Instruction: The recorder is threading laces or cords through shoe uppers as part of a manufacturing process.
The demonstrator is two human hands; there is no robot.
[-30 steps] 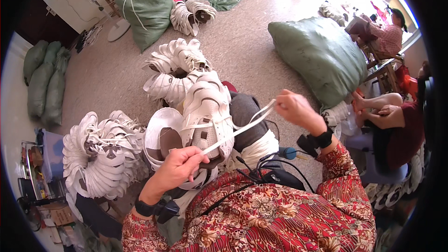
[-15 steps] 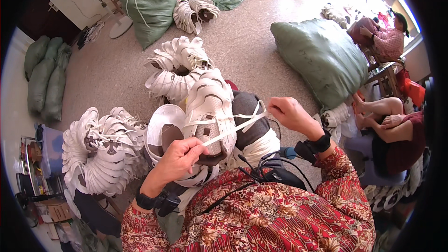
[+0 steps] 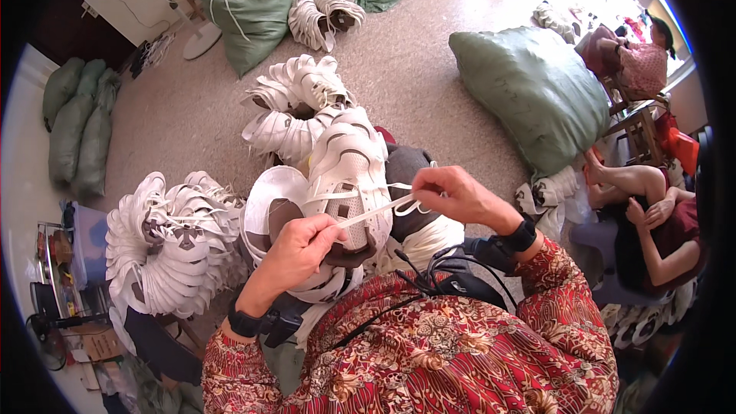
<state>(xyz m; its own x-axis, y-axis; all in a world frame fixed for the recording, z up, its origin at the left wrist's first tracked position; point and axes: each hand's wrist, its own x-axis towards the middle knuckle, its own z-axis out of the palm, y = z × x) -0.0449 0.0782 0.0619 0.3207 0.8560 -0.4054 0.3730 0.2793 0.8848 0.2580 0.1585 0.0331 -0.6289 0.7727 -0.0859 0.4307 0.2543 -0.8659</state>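
In front of me lies a white shoe upper [image 3: 346,155] with perforated mesh and brown lining, its lower end toward my body. A flat white shoelace [image 3: 374,213] stretches across it between my hands. My left hand [image 3: 301,251] pinches one end of the lace, close to the left edge of the upper. Thumb and fingers of my right hand [image 3: 460,198] pinch it at the upper's right side, where a loop of lace hangs below the fingers. A bundle of white laces [image 3: 431,244] lies over dark cloth near my right wrist.
Curled stacks of white shoe uppers [image 3: 172,249] sit at left, with another stack [image 3: 287,126] just ahead. A big green sack [image 3: 529,96] lies ahead right; a tied green sack [image 3: 249,11] stands farther off. Two people sit at right, one showing a bent knee [image 3: 640,176].
My right hand has moved left and slightly down, closer to my left hand, so the lace span between them is shorter. My left hand has shifted slightly right and up.
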